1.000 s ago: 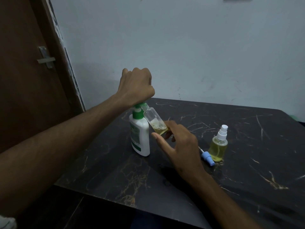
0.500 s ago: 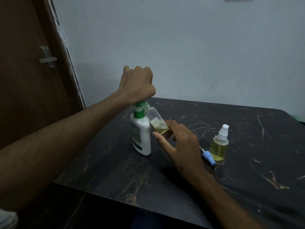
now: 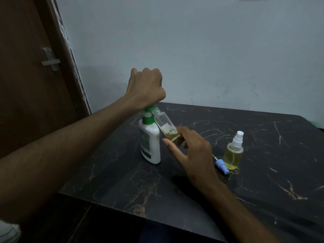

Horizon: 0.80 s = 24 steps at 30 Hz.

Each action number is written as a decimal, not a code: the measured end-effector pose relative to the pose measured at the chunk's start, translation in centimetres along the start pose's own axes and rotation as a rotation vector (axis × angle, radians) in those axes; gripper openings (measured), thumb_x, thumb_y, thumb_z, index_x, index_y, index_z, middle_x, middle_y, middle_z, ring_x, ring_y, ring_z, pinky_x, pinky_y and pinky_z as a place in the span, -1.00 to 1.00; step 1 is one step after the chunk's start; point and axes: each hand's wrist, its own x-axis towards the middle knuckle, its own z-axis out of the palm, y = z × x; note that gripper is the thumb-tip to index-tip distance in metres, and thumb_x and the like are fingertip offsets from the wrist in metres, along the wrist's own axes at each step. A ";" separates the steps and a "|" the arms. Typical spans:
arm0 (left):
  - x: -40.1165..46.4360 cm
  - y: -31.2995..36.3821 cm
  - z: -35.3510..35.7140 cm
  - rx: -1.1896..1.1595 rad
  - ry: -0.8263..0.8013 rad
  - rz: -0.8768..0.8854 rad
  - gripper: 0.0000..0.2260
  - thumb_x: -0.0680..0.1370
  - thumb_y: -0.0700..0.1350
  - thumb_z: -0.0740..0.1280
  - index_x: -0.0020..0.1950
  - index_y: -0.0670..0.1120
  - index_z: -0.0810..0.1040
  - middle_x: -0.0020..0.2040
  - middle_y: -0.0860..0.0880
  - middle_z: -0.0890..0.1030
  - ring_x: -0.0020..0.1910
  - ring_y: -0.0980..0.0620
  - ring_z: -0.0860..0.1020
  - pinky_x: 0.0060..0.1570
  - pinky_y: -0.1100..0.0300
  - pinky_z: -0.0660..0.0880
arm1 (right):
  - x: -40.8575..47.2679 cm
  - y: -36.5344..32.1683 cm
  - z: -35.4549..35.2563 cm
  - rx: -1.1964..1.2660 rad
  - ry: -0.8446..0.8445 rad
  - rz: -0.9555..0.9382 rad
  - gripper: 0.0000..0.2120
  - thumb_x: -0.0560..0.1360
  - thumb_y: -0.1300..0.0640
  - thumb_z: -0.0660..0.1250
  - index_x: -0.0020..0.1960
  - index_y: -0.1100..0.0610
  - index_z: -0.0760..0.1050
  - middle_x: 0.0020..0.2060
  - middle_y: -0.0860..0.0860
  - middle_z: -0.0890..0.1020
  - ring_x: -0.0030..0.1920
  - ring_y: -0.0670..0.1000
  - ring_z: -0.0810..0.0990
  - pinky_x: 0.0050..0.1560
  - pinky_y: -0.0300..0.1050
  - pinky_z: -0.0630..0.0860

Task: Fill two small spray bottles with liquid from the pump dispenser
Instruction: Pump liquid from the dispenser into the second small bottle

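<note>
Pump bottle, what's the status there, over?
Left hand fisted on pump dispenser head. Right hand pinches tilted open bottle, part filled. Capped bottle full. Blue sprayer lies loose, nothing blocking.

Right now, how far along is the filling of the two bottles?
Done: the capped clear spray bottle stands nearly full of yellow liquid. In hand: the right hand tilts an open clear bottle, barely filled, under the white green-topped pump dispenser; the left hand presses. Left: filling, fitting the blue sprayer.

Head view looks down, close over table.
</note>
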 end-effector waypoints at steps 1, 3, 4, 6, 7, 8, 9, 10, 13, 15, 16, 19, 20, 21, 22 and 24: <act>-0.1 0.0 0.1 -0.003 -0.002 -0.006 -0.77 0.30 -0.13 0.25 -0.18 -0.14 0.67 -0.24 -0.06 0.69 -0.22 -0.14 0.62 0.17 -0.10 0.36 | 0.0 0.0 0.0 -0.002 0.000 0.000 -0.69 0.62 -0.21 0.35 0.20 -0.02 0.57 -0.09 -0.13 0.62 -0.11 -0.14 0.56 -0.10 -0.20 0.51; -0.3 0.0 0.3 0.002 -0.008 -0.007 -0.79 0.31 -0.15 0.27 -0.18 -0.14 0.66 -0.24 -0.07 0.69 -0.22 -0.14 0.62 0.16 -0.10 0.36 | 0.0 -0.1 0.0 -0.009 0.005 -0.006 -0.71 0.62 -0.20 0.37 0.20 -0.02 0.57 -0.10 -0.14 0.61 -0.12 -0.15 0.54 -0.10 -0.25 0.48; -0.2 0.0 0.2 0.009 -0.010 0.001 -0.80 0.32 -0.15 0.28 -0.17 -0.15 0.66 -0.24 -0.07 0.68 -0.22 -0.15 0.62 0.17 -0.10 0.37 | 0.0 -0.1 0.0 -0.013 0.006 -0.008 -0.70 0.62 -0.19 0.37 0.20 -0.01 0.57 -0.10 -0.14 0.61 -0.13 -0.15 0.54 -0.10 -0.27 0.46; 0.0 0.2 -0.1 0.023 -0.010 0.019 -0.80 0.35 -0.14 0.28 -0.15 -0.15 0.66 -0.23 -0.09 0.68 -0.21 -0.15 0.62 0.20 -0.11 0.38 | -0.1 -0.1 0.0 -0.010 0.004 -0.008 -0.69 0.61 -0.21 0.36 0.20 -0.01 0.58 -0.10 -0.13 0.61 -0.13 -0.15 0.53 -0.10 -0.28 0.46; 0.0 0.2 -0.3 0.028 -0.007 0.022 -0.79 0.35 -0.13 0.27 -0.15 -0.15 0.66 -0.23 -0.09 0.67 -0.21 -0.15 0.62 0.21 -0.11 0.38 | -0.1 -0.1 -0.1 -0.006 0.005 -0.006 -0.68 0.61 -0.21 0.35 0.20 -0.01 0.58 -0.10 -0.14 0.60 -0.13 -0.15 0.53 -0.11 -0.29 0.45; 0.1 0.3 -0.3 0.027 -0.005 0.018 -0.78 0.34 -0.13 0.26 -0.15 -0.14 0.65 -0.23 -0.08 0.67 -0.22 -0.15 0.61 0.21 -0.12 0.38 | 0.0 -0.1 -0.1 -0.004 0.010 -0.005 -0.68 0.61 -0.22 0.34 0.19 -0.01 0.58 -0.11 -0.14 0.60 -0.14 -0.15 0.53 -0.11 -0.30 0.44; 0.1 0.2 -0.3 0.017 -0.007 0.009 -0.78 0.32 -0.13 0.25 -0.16 -0.13 0.65 -0.23 -0.07 0.67 -0.22 -0.15 0.61 0.21 -0.12 0.38 | 0.0 -0.2 -0.1 -0.006 0.013 -0.004 -0.68 0.61 -0.23 0.34 0.18 -0.01 0.58 -0.12 -0.15 0.59 -0.15 -0.16 0.52 -0.12 -0.31 0.43; 0.0 0.2 -0.2 0.003 -0.014 0.000 -0.78 0.30 -0.13 0.24 -0.18 -0.12 0.65 -0.23 -0.05 0.67 -0.22 -0.14 0.60 0.21 -0.12 0.37 | 0.0 -0.2 -0.1 -0.009 0.014 -0.004 -0.69 0.61 -0.23 0.34 0.18 -0.02 0.57 -0.13 -0.16 0.58 -0.15 -0.16 0.52 -0.13 -0.30 0.44; -0.4 0.2 0.2 -0.004 -0.024 -0.001 -0.79 0.29 -0.13 0.25 -0.20 -0.11 0.64 -0.25 -0.04 0.67 -0.23 -0.12 0.61 0.21 -0.12 0.37 | 0.0 -0.2 0.0 -0.006 0.012 -0.006 -0.68 0.61 -0.22 0.34 0.19 -0.02 0.57 -0.13 -0.16 0.58 -0.14 -0.16 0.53 -0.13 -0.25 0.47; -0.2 0.2 0.0 0.011 -0.027 0.012 -0.80 0.31 -0.13 0.26 -0.18 -0.12 0.64 -0.25 -0.05 0.67 -0.23 -0.13 0.62 0.22 -0.13 0.37 | 0.0 -0.2 -0.1 -0.010 0.011 -0.011 -0.67 0.61 -0.22 0.34 0.21 -0.01 0.57 -0.11 -0.17 0.58 -0.14 -0.16 0.53 -0.12 -0.24 0.48; 0.0 0.3 -0.1 0.016 -0.026 0.019 -0.81 0.33 -0.13 0.28 -0.16 -0.13 0.64 -0.24 -0.07 0.67 -0.22 -0.13 0.62 0.23 -0.13 0.37 | 0.0 -0.2 -0.1 -0.012 0.009 -0.012 -0.67 0.61 -0.22 0.34 0.21 -0.01 0.57 -0.11 -0.16 0.59 -0.13 -0.16 0.53 -0.13 -0.24 0.48; 0.2 0.2 -0.3 0.015 -0.011 0.012 -0.81 0.35 -0.15 0.30 -0.14 -0.16 0.66 -0.23 -0.09 0.68 -0.20 -0.14 0.62 0.22 -0.11 0.37 | 0.0 -0.2 -0.1 -0.008 0.005 -0.007 -0.67 0.61 -0.22 0.34 0.20 0.00 0.58 -0.11 -0.12 0.61 -0.14 -0.14 0.55 -0.13 -0.23 0.48; 0.1 0.3 -0.2 0.009 -0.011 0.006 -0.80 0.34 -0.16 0.29 -0.15 -0.16 0.67 -0.23 -0.08 0.68 -0.21 -0.14 0.62 0.21 -0.11 0.37 | 0.0 -0.2 -0.1 -0.007 0.004 -0.005 -0.66 0.61 -0.22 0.34 0.21 0.00 0.58 -0.11 -0.12 0.61 -0.13 -0.14 0.55 -0.13 -0.24 0.48; 0.0 0.3 0.0 0.005 -0.016 0.002 -0.80 0.33 -0.16 0.29 -0.16 -0.15 0.67 -0.24 -0.07 0.67 -0.21 -0.14 0.62 0.21 -0.11 0.36 | 0.0 -0.1 0.0 -0.006 0.003 -0.004 -0.66 0.61 -0.22 0.34 0.21 0.00 0.58 -0.11 -0.12 0.61 -0.13 -0.14 0.55 -0.12 -0.23 0.48; -0.2 0.3 0.1 0.005 -0.022 0.000 -0.81 0.33 -0.16 0.29 -0.16 -0.14 0.67 -0.24 -0.06 0.67 -0.22 -0.13 0.61 0.20 -0.10 0.36 | 0.0 -0.1 0.0 -0.005 0.002 -0.004 -0.67 0.62 -0.22 0.33 0.20 0.00 0.57 -0.11 -0.13 0.61 -0.13 -0.14 0.55 -0.13 -0.22 0.49; -0.3 0.3 0.1 0.011 -0.022 0.004 -0.81 0.33 -0.15 0.29 -0.16 -0.14 0.66 -0.25 -0.06 0.67 -0.23 -0.13 0.61 0.20 -0.11 0.36 | 0.0 -0.1 0.0 -0.001 -0.004 -0.002 -0.67 0.62 -0.24 0.32 0.20 -0.02 0.57 -0.11 -0.13 0.60 -0.13 -0.14 0.55 -0.12 -0.19 0.51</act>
